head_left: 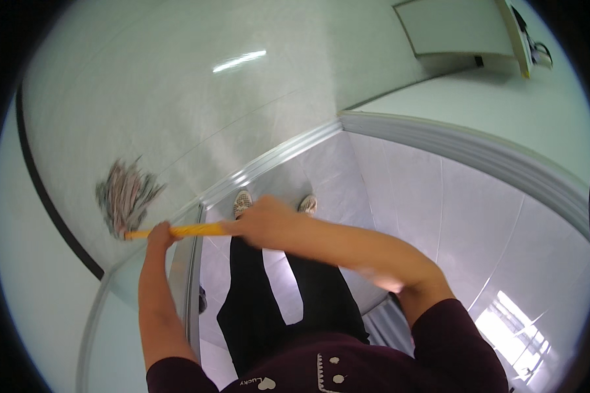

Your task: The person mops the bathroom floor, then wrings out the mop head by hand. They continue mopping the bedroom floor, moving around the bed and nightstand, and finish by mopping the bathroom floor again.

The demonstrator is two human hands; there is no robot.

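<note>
A string mop head [126, 194] in faded pink, grey and green lies spread on the floor at the left, beyond a doorway. Its yellow handle [200, 230] runs from the mop head to the right, across the front of my body. Lower on the handle, close to the mop head, my left hand [162, 234] is wrapped round it. Farther up, my right hand [262, 221] is closed about the same handle, slightly blurred. The handle's upper end is hidden by my right hand and forearm.
A metal door track [275, 157] crosses the floor just ahead of my shoes [242, 202]. A glass door panel [128, 295] stands at my left. White wall panels with a metal frame [465, 141] rise at the right. A pale cabinet [462, 29] stands at the far right.
</note>
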